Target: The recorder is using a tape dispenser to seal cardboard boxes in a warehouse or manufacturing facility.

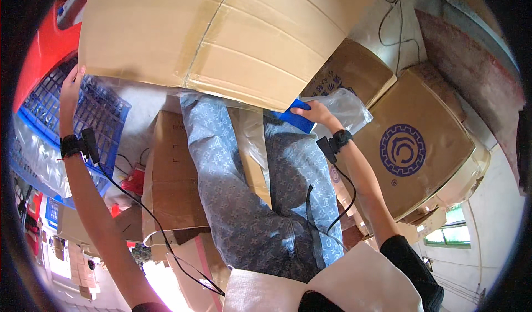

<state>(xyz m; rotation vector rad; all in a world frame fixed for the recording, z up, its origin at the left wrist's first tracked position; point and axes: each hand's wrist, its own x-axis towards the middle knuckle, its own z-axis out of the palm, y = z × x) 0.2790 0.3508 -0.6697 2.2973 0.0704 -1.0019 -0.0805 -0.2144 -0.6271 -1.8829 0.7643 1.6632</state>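
Note:
A large brown cardboard box [249, 40], with a taped seam running across its face, fills the top of the view in front of me. My left hand [71, 85] is closed on the box's lower left corner, fingertips against the cardboard edge. By the lower right corner, my right hand [316, 115] grips a flat blue piece [296, 117] whose exact kind I cannot make out. The box hides part of that blue piece. Clear plastic film [349, 108] lies just beyond my right hand. My legs in patterned jeans [233, 173] are below the box.
Closed cartons [426, 146] are stacked on the right, one with a round blue emblem. A blue plastic crate [102, 110] and a red plastic bin [52, 52] stand at the left. Another brown carton [174, 173] is beside my left leg. Cables run from both wrists.

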